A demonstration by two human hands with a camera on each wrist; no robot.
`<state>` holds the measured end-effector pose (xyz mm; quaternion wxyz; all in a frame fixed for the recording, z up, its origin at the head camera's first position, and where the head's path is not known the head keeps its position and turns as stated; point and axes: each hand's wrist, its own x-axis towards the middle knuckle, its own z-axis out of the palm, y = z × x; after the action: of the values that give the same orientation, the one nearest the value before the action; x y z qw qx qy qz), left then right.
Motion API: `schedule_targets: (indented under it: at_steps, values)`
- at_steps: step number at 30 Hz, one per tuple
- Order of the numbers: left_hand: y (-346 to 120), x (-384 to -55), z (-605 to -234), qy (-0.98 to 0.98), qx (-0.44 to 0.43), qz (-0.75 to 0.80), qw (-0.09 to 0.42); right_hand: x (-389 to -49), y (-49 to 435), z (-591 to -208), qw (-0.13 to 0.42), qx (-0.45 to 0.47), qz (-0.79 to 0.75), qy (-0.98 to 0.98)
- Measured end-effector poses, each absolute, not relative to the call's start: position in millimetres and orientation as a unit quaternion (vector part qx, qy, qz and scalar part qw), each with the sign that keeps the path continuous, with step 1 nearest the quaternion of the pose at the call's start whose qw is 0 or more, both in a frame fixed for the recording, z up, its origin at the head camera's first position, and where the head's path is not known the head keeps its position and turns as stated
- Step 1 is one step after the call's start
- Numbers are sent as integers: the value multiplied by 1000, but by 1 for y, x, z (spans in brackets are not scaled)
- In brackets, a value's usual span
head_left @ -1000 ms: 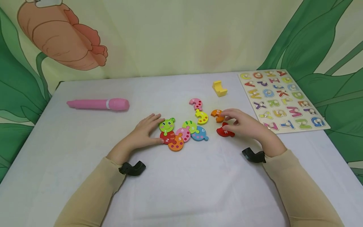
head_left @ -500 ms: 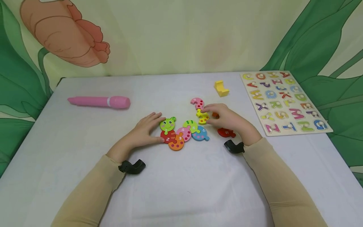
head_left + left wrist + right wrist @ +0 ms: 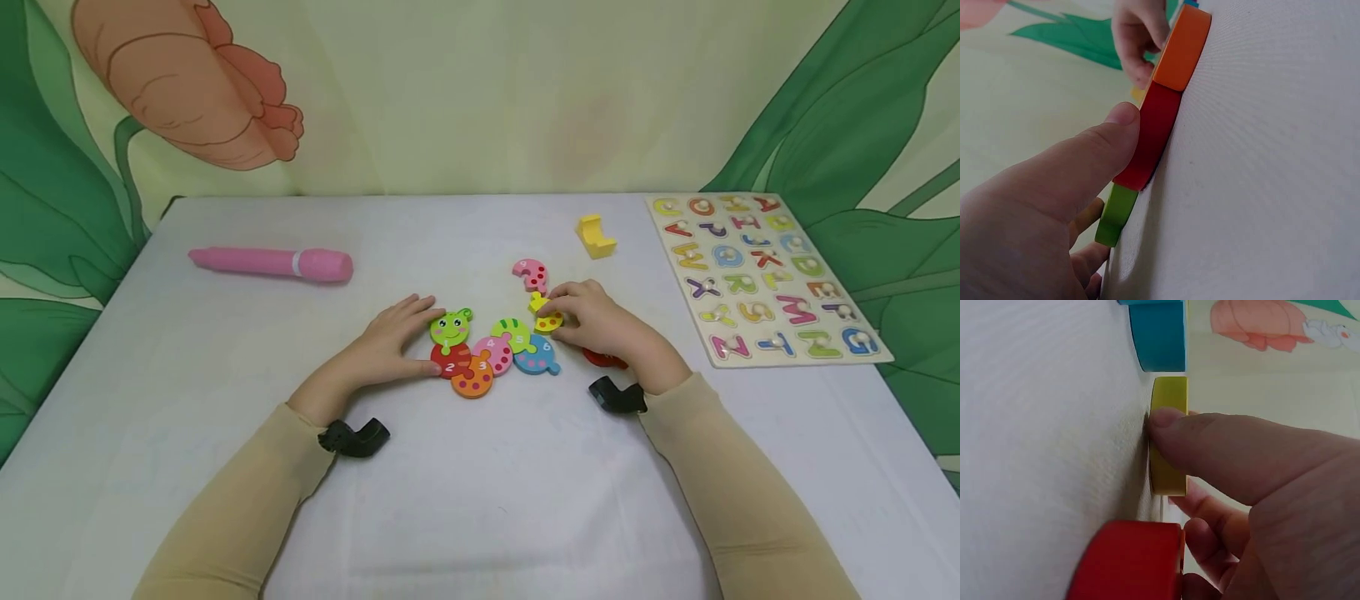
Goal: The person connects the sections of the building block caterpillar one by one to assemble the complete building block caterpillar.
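Note:
My left hand (image 3: 375, 350) lies spread at the left end of a wooden caterpillar puzzle. Its thumb touches the red number 2 piece (image 3: 1150, 140), and its fingertips reach the green smiling head (image 3: 450, 329). Joined after these come the orange (image 3: 472, 385), pink (image 3: 495, 357), green (image 3: 513, 332) and blue (image 3: 534, 360) pieces. My right hand (image 3: 606, 325) pinches a yellow dotted puzzle piece (image 3: 1169, 465) by its edge, close to the blue one but apart from it. The red number 8 piece (image 3: 1132, 562) sits partly under this hand; the loose orange piece is hidden behind it.
Behind the yellow piece lies a pink number 9 piece (image 3: 532, 273). Farther back stands a small yellow block (image 3: 596, 237). A pegged alphabet board (image 3: 765, 279) occupies the right side, and a large pink pen-shaped object (image 3: 270, 263) rests at the left on the white-covered table (image 3: 450, 500).
My right hand has moved left from the orange and red pieces and taken hold of the yellow piece, turning it slightly. My left hand has kept its place at the caterpillar's head.

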<state>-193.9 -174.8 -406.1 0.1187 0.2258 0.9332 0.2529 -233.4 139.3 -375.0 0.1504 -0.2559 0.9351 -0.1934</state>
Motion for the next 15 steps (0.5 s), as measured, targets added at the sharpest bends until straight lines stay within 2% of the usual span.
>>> schedule_targets:
  at_steps: [15]
  values:
    - [-174,-194,-405,934,225,252,120,-220,145,-360,145,-228,-266,925]
